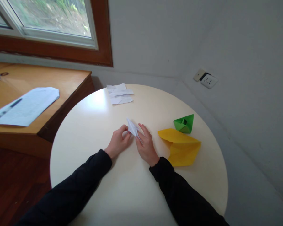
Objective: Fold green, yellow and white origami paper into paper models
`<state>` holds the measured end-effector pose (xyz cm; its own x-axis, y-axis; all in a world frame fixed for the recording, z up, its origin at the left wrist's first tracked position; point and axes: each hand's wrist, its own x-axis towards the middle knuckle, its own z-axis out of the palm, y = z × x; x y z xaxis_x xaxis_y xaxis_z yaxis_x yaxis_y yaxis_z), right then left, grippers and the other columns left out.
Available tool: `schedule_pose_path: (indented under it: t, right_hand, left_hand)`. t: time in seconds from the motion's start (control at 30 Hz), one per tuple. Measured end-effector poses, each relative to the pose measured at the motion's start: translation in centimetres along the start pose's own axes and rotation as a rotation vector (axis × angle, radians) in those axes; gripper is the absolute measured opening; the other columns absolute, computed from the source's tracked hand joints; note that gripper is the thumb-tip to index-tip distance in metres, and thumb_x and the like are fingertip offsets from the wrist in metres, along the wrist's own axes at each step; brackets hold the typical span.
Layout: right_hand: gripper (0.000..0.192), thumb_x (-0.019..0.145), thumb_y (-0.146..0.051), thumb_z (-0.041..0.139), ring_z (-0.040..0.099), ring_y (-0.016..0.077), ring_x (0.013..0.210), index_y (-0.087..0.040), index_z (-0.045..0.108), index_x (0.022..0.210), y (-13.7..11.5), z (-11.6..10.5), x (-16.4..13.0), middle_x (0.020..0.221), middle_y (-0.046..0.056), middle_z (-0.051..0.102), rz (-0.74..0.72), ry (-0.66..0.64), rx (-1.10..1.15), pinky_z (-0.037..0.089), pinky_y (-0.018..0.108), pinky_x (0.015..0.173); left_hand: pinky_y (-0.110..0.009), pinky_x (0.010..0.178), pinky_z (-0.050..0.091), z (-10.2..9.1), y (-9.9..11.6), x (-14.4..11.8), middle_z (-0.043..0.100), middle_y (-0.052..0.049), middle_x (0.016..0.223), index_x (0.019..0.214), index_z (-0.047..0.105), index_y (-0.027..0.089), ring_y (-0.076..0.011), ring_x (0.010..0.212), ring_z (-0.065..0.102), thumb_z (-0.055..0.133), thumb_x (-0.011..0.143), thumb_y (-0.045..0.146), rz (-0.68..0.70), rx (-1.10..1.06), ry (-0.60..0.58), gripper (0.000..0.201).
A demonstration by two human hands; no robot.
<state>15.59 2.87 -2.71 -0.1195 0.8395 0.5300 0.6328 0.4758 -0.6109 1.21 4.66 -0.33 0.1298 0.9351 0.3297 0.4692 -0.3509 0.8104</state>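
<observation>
A small folded white paper point(132, 127) with a pointed upper tip is between my two hands, over the middle of the round table. My left hand point(120, 140) pinches its lower left side between thumb and fingers. On the other side, my right hand point(146, 145) grips the lower right edge, with the thumb below and the fingers bent over it. The part of the paper under my fingers is hidden. Right of my right hand lies a folded yellow paper point(185, 150), and just behind that sits a green paper boat point(185, 124).
Loose white paper sheets point(120, 94) lie at the far edge of the round white table point(85, 163). A wooden desk point(68, 81) at left bears papers point(35, 103), a pen point(8, 109) and scissors point(0, 75). The wall point(249, 103) with a socket point(209, 81) stands close on the right.
</observation>
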Motion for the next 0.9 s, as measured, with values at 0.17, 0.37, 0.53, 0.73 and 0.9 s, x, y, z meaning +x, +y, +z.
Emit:
schedule_pose_path:
  t: [0.17, 0.37, 0.53, 0.73, 0.9]
  right_hand:
    - [0.035, 0.085, -0.017, 0.040, 0.045, 0.0229, 0.124, -0.017, 0.061, 0.114, 0.00, -0.12, 0.12, 0.128, 0.012, 0.054, 0.024, -0.019, 0.057, 0.036, 0.041, 0.103]
    - [0.029, 0.085, -0.022, 0.044, 0.061, 0.0206, 0.097, -0.021, 0.066, 0.103, -0.51, -0.49, 0.28, 0.102, 0.007, 0.069, 0.075, 0.051, 0.134, 0.043, 0.038, 0.091]
    - [0.024, 0.085, -0.029, 0.046, 0.061, 0.0213, 0.085, -0.018, 0.066, 0.089, -0.47, -0.60, 0.19, 0.087, 0.008, 0.069, 0.241, 0.149, 0.234, 0.046, 0.036, 0.081]
    - [0.025, 0.084, -0.034, 0.045, 0.062, 0.0212, 0.081, -0.016, 0.063, 0.083, -0.36, -0.70, 0.42, 0.082, 0.007, 0.067, 0.329, 0.189, 0.321, 0.047, 0.033, 0.076]
    - [0.026, 0.084, -0.035, 0.045, 0.061, 0.0206, 0.079, -0.016, 0.062, 0.080, -0.47, -0.75, 0.59, 0.079, 0.006, 0.066, 0.340, 0.191, 0.346, 0.046, 0.032, 0.076]
  left_hand:
    - [-0.024, 0.064, 0.042, -0.05, 0.13, 0.07, 0.061, 0.000, 0.073, 0.078, 0.052, 0.018, -0.0135, 0.067, 0.055, 0.045, 0.081, 0.023, -0.008, -0.018, -0.006, 0.008]
    - [-0.024, 0.062, 0.041, -0.03, -0.15, 0.11, 0.060, 0.001, 0.071, 0.081, 0.052, 0.019, -0.0130, 0.065, 0.054, 0.044, 0.081, 0.022, -0.018, -0.044, -0.003, 0.008]
    - [-0.024, 0.058, 0.039, -0.10, -0.32, 0.31, 0.057, 0.001, 0.067, 0.079, 0.051, 0.018, -0.0129, 0.062, 0.052, 0.043, 0.081, 0.020, -0.030, -0.038, 0.032, 0.009]
    - [-0.025, 0.059, 0.039, -0.17, -0.33, 0.48, 0.056, 0.001, 0.066, 0.080, 0.051, 0.018, -0.0135, 0.061, 0.051, 0.044, 0.081, 0.023, -0.061, -0.065, 0.060, 0.009]
    - [-0.024, 0.056, 0.038, -0.21, -0.35, 0.45, 0.054, 0.002, 0.064, 0.080, 0.051, 0.018, -0.0126, 0.059, 0.049, 0.044, 0.081, 0.023, -0.072, -0.086, 0.059, 0.009]
